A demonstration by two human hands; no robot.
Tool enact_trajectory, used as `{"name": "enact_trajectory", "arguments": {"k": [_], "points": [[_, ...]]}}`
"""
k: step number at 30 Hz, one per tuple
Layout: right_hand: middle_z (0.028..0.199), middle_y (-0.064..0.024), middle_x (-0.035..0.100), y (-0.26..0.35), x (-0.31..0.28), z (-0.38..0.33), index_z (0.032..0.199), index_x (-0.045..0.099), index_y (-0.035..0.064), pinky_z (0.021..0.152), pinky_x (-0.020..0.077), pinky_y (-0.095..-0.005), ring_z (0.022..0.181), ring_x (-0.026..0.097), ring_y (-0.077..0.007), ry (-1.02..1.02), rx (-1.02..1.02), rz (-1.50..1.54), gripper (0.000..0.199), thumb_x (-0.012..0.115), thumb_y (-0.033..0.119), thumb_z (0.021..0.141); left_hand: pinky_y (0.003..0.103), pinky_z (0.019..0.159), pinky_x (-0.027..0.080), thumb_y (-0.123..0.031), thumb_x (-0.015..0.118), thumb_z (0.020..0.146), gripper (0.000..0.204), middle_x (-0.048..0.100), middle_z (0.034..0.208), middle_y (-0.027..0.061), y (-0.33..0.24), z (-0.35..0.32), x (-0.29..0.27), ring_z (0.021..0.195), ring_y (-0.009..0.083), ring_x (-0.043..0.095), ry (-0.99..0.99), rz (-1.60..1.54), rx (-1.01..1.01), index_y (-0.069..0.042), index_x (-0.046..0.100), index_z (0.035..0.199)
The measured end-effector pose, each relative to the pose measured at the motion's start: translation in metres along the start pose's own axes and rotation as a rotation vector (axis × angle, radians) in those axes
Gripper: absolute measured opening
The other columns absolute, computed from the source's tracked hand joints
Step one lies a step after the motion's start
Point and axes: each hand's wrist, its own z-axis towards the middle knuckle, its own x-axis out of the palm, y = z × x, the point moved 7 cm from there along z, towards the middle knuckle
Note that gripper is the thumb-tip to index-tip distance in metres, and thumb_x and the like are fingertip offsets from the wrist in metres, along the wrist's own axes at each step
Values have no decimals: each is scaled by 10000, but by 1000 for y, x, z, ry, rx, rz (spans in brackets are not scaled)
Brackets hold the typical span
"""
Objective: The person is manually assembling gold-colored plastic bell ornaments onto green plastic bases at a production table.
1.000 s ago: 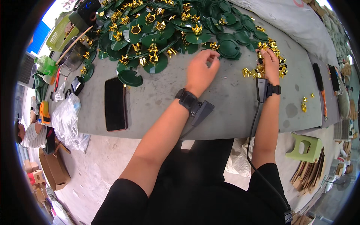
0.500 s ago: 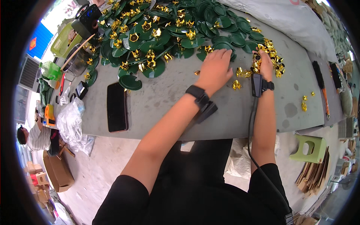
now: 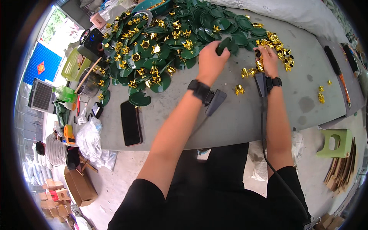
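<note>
My left hand (image 3: 211,61) is closed around a dark green plastic disc (image 3: 224,44) at the near edge of a big heap of green discs (image 3: 161,42), several topped with gold flower-shaped pieces. My right hand (image 3: 266,59) pinches a small gold piece (image 3: 259,53) beside a loose pile of gold pieces (image 3: 278,48). A few gold pieces (image 3: 245,72) lie on the grey table between my wrists. Both wrists wear black straps with small devices.
A black phone (image 3: 131,122) lies near the grey table's (image 3: 299,103) front edge. A clear plastic bag (image 3: 89,140) hangs at the left corner. Stray gold pieces (image 3: 321,94) and a long tool (image 3: 339,74) lie at the right. A green stool (image 3: 334,142) stands below.
My left hand has moved up and right along the table's heap and closed on a green disc. My right hand stayed by the gold pile and now pinches one piece.
</note>
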Motion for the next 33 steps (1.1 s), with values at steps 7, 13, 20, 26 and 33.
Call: {"name": "enact_trajectory", "arguments": {"k": [7, 13, 20, 26, 33], "points": [[874, -70, 656, 21, 35, -19, 1036, 602, -2, 574, 463, -224, 687, 563, -73, 94, -98, -472, 311, 670, 165, 783, 299, 695, 544, -79, 474, 863, 175, 625, 941, 55, 45, -54, -13, 784, 145, 630, 89, -1054, -680, -9, 549, 1005], [964, -93, 648, 63, 102, -69, 1043, 603, 8, 755, 475, -257, 839, 611, -143, 369, -363, -593, 330, 686, 123, 745, 322, 769, 513, -71, 447, 866, 150, 559, 987, 58, 77, -63, -28, 883, 171, 589, -201, -926, -453, -44, 461, 1013], [973, -89, 639, 62, 132, -89, 1087, 606, 50, 749, 473, -266, 847, 613, -173, 541, -350, -609, 364, 694, 102, 737, 458, 896, 458, -55, 391, 847, 271, 507, 1131, 92, 60, -65, -12, 1078, 232, 506, -37, -1371, -625, -58, 435, 1114], [942, -94, 627, 53, 138, -90, 1110, 604, 77, 734, 468, -284, 844, 606, -215, 646, -455, -626, 385, 688, 83, 734, 447, 888, 466, -75, 397, 846, 310, 510, 1139, 88, 45, -64, -11, 1058, 235, 520, 89, -1439, -618, -65, 421, 1154], [1005, -96, 621, 54, 145, -98, 1133, 593, 93, 764, 470, -307, 894, 599, -237, 631, -439, -721, 381, 664, 105, 759, 352, 772, 534, -23, 490, 844, 335, 527, 1073, 57, 51, -70, -9, 968, 174, 556, 23, -1183, -567, -89, 407, 1161]]}}
